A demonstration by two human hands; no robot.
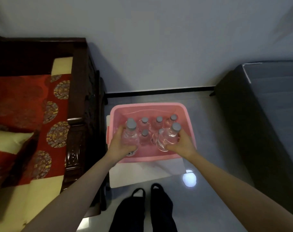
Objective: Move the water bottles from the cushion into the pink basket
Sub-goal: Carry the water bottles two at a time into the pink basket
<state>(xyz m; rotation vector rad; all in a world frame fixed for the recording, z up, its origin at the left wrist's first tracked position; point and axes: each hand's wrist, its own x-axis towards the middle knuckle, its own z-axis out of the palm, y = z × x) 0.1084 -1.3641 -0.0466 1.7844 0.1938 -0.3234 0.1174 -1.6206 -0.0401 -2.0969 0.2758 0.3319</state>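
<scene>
Floor (209, 164) was glossy pale tile, grey wall (159, 47) behind. Dark wooden sofa (80, 91) with red cushion (25, 104) sat left of fingers, dark cabinet (259, 106) right. Below fingers: pink basket (149, 105) on white sheet (142, 173). Grip: left hand (122, 145) curled round upright water bottle (130, 134); right hand (182, 144) curled round second bottle (169, 138), tilted. Both were held over basket. Several more bottles (144, 122) stood inside, just beyond fingertips.

Dark carved wooden bench frame (78, 131) at left, against a pale wall (159, 47). Large dark grey box (268, 114) at right on glossy floor (217, 156). White paper sheet (142, 173) beside a bright light reflection (189, 179), black shoes (159, 193) just below.
</scene>
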